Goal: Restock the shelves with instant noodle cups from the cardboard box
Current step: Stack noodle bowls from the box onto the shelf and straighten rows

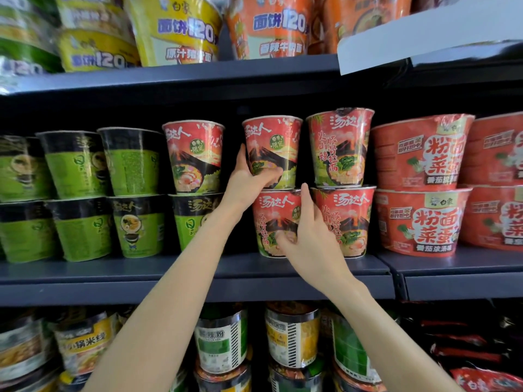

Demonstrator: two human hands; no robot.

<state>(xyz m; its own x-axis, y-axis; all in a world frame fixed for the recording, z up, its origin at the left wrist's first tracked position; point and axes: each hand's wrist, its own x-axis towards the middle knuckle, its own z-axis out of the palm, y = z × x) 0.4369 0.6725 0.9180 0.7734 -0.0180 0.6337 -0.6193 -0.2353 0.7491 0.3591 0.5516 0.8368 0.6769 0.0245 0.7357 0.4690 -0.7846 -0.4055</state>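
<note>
With the middle shelf (198,274) nearly full, the left hand (249,179) grips the upper red cup (273,148) while the right hand (308,236) grips the lower red cup (276,219), seemingly seating the stack; the box is unseen.

Occlusion: lower red cup (276,222) front partly covered by right hand (307,239) | white sign (424,38) above it cut by right edge | green cups (25,165) far left of it blurred, print unreadable

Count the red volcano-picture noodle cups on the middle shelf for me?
5: one upper left, one gripped by the left hand, one upper right, two below. More may hide behind.
</note>
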